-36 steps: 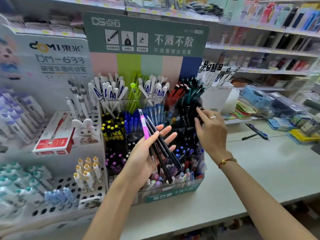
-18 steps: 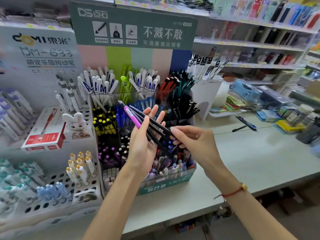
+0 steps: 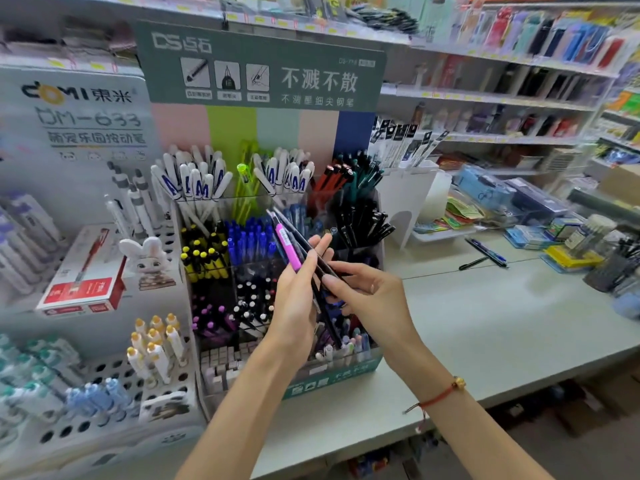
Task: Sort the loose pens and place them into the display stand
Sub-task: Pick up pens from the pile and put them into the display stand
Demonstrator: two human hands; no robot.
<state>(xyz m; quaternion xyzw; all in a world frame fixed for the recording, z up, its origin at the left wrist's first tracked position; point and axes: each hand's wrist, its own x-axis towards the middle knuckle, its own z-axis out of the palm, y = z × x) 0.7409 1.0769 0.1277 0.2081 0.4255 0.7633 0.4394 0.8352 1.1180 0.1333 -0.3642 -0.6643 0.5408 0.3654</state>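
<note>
A fan of loose pens, one pink among dark ones, lies across the left hand, fingers curled behind them, spread so each can be told apart. The right hand pinches one dark pen. Display stand sits just behind both hands.

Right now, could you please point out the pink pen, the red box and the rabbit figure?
pink pen (image 3: 286, 244): head view, mid barrel.
red box (image 3: 90, 271): head view, top face.
rabbit figure (image 3: 147, 258): head view, its face.
</note>
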